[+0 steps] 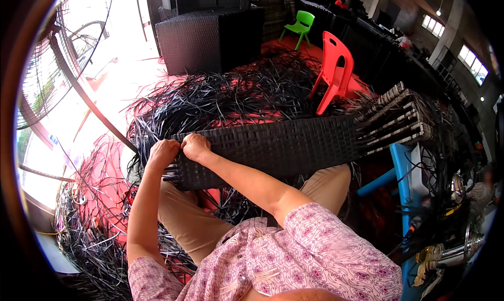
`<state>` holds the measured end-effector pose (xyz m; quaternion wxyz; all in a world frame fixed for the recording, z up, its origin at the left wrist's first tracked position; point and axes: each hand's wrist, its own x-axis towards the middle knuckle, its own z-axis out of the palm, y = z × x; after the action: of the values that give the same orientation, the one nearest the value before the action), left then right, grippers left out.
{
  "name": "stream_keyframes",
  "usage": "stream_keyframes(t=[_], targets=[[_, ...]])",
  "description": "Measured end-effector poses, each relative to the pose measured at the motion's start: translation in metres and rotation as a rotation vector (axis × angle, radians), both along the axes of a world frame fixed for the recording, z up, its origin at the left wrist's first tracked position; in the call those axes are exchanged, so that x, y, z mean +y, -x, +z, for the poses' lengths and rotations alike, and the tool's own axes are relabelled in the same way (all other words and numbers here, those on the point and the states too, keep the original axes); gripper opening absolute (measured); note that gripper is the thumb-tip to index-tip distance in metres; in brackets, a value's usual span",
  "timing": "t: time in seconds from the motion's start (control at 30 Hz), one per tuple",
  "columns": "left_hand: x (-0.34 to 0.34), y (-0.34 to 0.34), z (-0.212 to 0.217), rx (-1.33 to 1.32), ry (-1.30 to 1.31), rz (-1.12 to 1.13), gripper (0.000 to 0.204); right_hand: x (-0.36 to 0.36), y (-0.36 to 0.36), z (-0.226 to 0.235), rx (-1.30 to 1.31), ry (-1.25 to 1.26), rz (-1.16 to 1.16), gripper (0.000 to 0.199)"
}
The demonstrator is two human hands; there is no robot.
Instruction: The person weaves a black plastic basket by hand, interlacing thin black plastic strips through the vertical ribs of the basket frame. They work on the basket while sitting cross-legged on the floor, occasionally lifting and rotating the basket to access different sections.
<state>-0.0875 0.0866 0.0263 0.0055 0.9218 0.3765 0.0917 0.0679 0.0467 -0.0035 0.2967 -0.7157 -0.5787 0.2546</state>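
Observation:
A long panel (273, 146) woven from flat black strips lies across my knees, slanting up to the right. At its left end my left hand (164, 154) is closed, the fingers bent at the panel's edge. Right beside it my right hand (196, 146) is closed too, its fingertips pinched together over the top edge. What the fingers grip is hidden; it may be a thin dark strip. Below the left hand, pale frame bars stick out of the panel's end. At the far end, bare wrapped frame bars (401, 120) stand out beyond the weave.
Loose black strips (231, 93) cover much of the red floor (107, 170). A red chair (336, 70) and a green chair (300, 25) stand beyond. A blue stool (403, 180) holding tools is at my right, a fan (55, 65) at left, and a big woven piece (191, 44) behind.

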Motion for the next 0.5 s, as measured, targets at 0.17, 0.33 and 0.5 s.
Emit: stream_keyframes(t=[0.17, 0.33, 0.5], targets=[[-0.003, -0.002, 0.009, -0.205, 0.225, 0.010, 0.014, -0.020, 0.003, 0.003, -0.038, -0.113, -0.021, 0.020], [0.005, 0.004, 0.011, -0.437, 0.652, 0.081, 0.002, -0.016, 0.005, 0.001, -0.076, -0.220, -0.055, 0.020], [0.012, 0.020, 0.003, -0.412, 0.707, 0.092, 0.010, -0.013, 0.012, -0.014, -0.164, -0.385, -0.019, 0.018]])
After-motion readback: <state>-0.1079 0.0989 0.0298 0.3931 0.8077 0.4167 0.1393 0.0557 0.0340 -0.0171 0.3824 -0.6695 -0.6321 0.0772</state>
